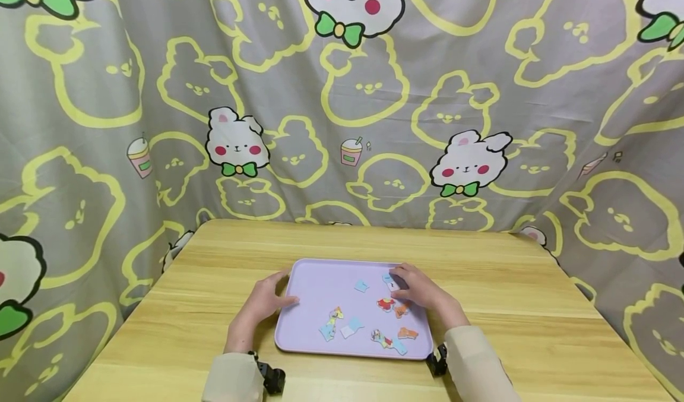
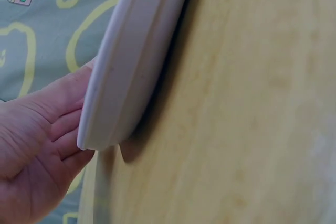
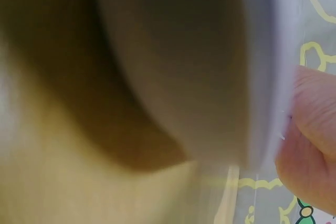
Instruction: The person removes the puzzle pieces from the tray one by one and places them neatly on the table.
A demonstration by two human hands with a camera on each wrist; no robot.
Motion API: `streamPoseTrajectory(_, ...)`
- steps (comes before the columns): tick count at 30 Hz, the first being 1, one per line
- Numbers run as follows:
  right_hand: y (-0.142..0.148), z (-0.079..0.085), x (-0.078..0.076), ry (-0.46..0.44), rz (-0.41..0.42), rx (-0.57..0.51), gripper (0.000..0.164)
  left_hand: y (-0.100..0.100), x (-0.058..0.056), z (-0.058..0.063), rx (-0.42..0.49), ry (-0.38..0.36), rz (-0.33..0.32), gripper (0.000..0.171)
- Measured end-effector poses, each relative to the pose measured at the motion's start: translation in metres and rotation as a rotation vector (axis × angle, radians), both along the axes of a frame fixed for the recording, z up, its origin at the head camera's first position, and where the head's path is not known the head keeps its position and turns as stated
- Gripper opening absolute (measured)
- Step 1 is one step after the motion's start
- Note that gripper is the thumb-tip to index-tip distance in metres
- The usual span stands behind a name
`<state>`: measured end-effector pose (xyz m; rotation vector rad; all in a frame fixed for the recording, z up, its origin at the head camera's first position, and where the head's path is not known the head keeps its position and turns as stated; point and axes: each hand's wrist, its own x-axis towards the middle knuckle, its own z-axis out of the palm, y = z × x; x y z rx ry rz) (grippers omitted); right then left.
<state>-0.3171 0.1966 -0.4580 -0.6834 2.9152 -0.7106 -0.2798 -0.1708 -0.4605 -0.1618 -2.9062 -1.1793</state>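
A lilac tray lies on the table with several cut-out picture puzzle pieces on it. My left hand holds the tray's left side, thumb over the rim and fingers along the outer edge; the left wrist view shows these fingers behind the rim. Over the tray's far right corner, my right hand pinches a light-blue and white puzzle piece between thumb and fingers, partly covering it. Just below are a red piece and an orange piece. A small blue piece lies to the left.
Nearer the front of the tray are a yellow-and-blue piece, a blue-white piece, a long multicoloured piece and another orange piece. The wooden table surrounds the tray. A patterned curtain hangs behind.
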Motion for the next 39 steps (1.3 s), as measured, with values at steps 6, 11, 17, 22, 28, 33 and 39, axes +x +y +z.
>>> streamPoseTrajectory(6,0.001,0.0,-0.001,0.018,0.02,0.032,0.057,-0.001,0.002,0.0,-0.009,-0.016,-0.009,0.07)
streamPoseTrajectory(11,0.001,0.002,-0.002,0.038,0.046,0.052,0.056,-0.002,0.002,0.0,-0.007,-0.021,-0.018,0.069)
streamPoseTrajectory(17,0.001,0.004,-0.003,0.056,0.039,0.086,0.051,-0.002,0.002,-0.001,0.006,-0.032,-0.019,0.068)
streamPoseTrajectory(22,-0.002,0.005,-0.004,0.092,0.03,0.104,0.046,-0.003,0.002,-0.002,0.013,-0.036,-0.02,0.067)
streamPoseTrajectory(28,-0.002,0.004,-0.004,0.156,0.063,0.081,0.039,-0.005,0.001,-0.003,0.02,-0.041,-0.017,0.067)
streamPoseTrajectory(33,0.001,0.001,-0.007,0.159,0.091,0.048,0.036,-0.005,0.002,-0.005,0.034,-0.048,-0.017,0.066)
streamPoseTrajectory(39,0.005,-0.003,-0.011,0.096,0.084,0.007,0.035,-0.006,0.003,-0.007,0.048,-0.057,-0.015,0.066)
